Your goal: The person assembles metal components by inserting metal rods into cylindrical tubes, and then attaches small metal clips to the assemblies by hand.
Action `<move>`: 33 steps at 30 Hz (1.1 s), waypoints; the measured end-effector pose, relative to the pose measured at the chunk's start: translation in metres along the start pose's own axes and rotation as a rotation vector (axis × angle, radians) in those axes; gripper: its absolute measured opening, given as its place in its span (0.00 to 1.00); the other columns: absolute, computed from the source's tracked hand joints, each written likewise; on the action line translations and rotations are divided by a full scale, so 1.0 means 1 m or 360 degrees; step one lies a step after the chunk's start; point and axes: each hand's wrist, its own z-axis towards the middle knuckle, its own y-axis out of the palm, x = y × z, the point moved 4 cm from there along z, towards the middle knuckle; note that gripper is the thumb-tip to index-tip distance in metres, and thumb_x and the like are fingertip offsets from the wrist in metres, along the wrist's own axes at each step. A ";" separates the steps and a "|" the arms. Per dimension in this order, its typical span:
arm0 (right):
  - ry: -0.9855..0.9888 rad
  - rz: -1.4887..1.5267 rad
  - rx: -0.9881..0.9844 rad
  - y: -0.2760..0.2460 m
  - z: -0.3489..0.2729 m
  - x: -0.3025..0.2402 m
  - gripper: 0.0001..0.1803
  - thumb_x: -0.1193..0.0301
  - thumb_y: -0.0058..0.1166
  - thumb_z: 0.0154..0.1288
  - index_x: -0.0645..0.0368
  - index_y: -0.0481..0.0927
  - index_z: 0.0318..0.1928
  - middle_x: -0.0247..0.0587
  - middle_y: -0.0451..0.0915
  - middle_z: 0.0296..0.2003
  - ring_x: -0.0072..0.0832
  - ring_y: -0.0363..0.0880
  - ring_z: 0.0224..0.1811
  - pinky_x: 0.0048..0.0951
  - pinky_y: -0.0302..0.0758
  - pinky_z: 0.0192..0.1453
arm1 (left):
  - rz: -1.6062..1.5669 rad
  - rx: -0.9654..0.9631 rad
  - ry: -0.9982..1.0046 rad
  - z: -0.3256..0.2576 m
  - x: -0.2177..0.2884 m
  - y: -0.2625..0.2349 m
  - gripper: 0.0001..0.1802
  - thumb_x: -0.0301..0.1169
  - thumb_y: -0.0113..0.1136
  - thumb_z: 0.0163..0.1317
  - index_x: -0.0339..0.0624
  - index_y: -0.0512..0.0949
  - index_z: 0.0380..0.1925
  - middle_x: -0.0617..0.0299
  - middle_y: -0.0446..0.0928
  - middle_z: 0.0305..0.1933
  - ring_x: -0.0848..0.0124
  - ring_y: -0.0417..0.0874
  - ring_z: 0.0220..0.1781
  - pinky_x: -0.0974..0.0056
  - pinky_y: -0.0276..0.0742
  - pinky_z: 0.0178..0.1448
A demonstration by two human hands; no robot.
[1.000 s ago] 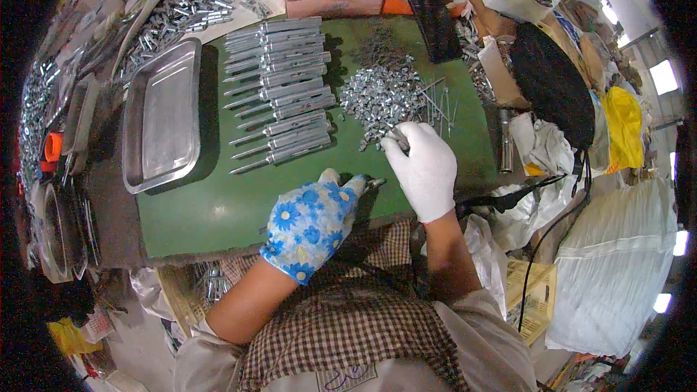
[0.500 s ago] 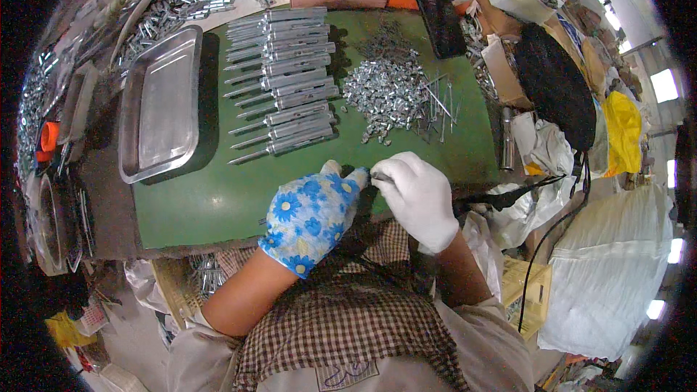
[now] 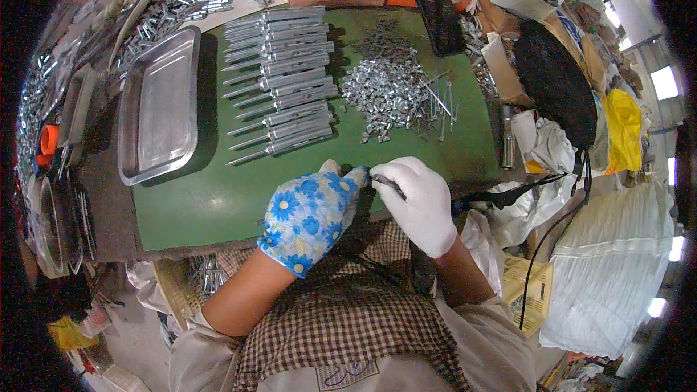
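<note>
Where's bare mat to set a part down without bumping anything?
Free: the green mat between the tray, the rod rows and the left hand. Smaller strip right of the small-parts pile, above the right hand. Crowded: mat centre and top.

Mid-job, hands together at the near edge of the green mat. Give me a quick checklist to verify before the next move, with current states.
1. Small metal part pinched in right hand: ok.
2. Left hand meets the part at its fingertips: ok.
3. Part seated or aligned: cannot tell, too small.
4. Loose pile of small metal pieces on the green mat: ok.
5. Row of finished metal rods lying side by side: ok.
6. Steel tray holds nothing: ok.
</note>
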 end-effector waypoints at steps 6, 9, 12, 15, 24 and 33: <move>0.0145 0.0181 -0.0017 0.000 -0.002 0.007 0.07 0.75 0.61 0.55 0.60 0.82 0.37 0.44 0.80 0.34 0.36 0.80 0.35 0.30 0.76 0.41 | -0.0085 -0.0144 -0.0063 -0.001 -0.001 0.000 0.21 0.37 0.58 0.56 0.54 0.75 0.52 0.56 0.76 0.39 0.58 0.81 0.32 0.57 0.78 0.34; 0.0135 0.0138 -0.0069 0.003 0.002 0.007 0.07 0.76 0.61 0.54 0.59 0.82 0.36 0.43 0.79 0.34 0.37 0.80 0.34 0.31 0.76 0.39 | -0.0108 -0.0079 -0.0033 -0.002 -0.002 0.002 0.21 0.37 0.58 0.56 0.54 0.75 0.52 0.56 0.76 0.38 0.58 0.81 0.32 0.57 0.78 0.34; -0.0028 -0.0038 -0.0026 0.000 0.004 0.001 0.07 0.77 0.61 0.53 0.60 0.80 0.34 0.43 0.79 0.32 0.36 0.80 0.33 0.31 0.76 0.37 | -0.0094 0.0022 0.0017 -0.003 -0.002 0.003 0.20 0.37 0.58 0.56 0.54 0.76 0.52 0.56 0.75 0.37 0.58 0.81 0.31 0.57 0.78 0.33; 0.0009 0.0045 -0.0062 0.003 0.005 0.006 0.06 0.77 0.62 0.53 0.61 0.78 0.32 0.43 0.77 0.30 0.34 0.78 0.31 0.30 0.74 0.36 | -0.0106 0.0067 0.0027 -0.002 -0.003 0.004 0.20 0.37 0.58 0.56 0.54 0.76 0.51 0.57 0.75 0.36 0.59 0.81 0.29 0.57 0.78 0.31; -0.0093 0.0302 -0.0185 -0.004 0.017 0.012 0.09 0.76 0.63 0.52 0.60 0.75 0.32 0.40 0.73 0.28 0.37 0.75 0.29 0.35 0.71 0.33 | 0.0064 -0.0047 0.0130 0.001 -0.003 0.002 0.18 0.36 0.51 0.61 0.54 0.73 0.53 0.56 0.75 0.33 0.60 0.81 0.28 0.57 0.76 0.28; 0.0332 0.2906 0.0393 0.025 0.033 0.017 0.29 0.50 0.30 0.72 0.57 0.68 0.21 0.27 0.56 0.12 0.19 0.51 0.13 0.24 0.49 0.17 | 0.0101 -0.0126 0.0156 0.003 -0.002 0.007 0.19 0.35 0.50 0.62 0.53 0.73 0.54 0.54 0.76 0.36 0.58 0.82 0.31 0.57 0.78 0.30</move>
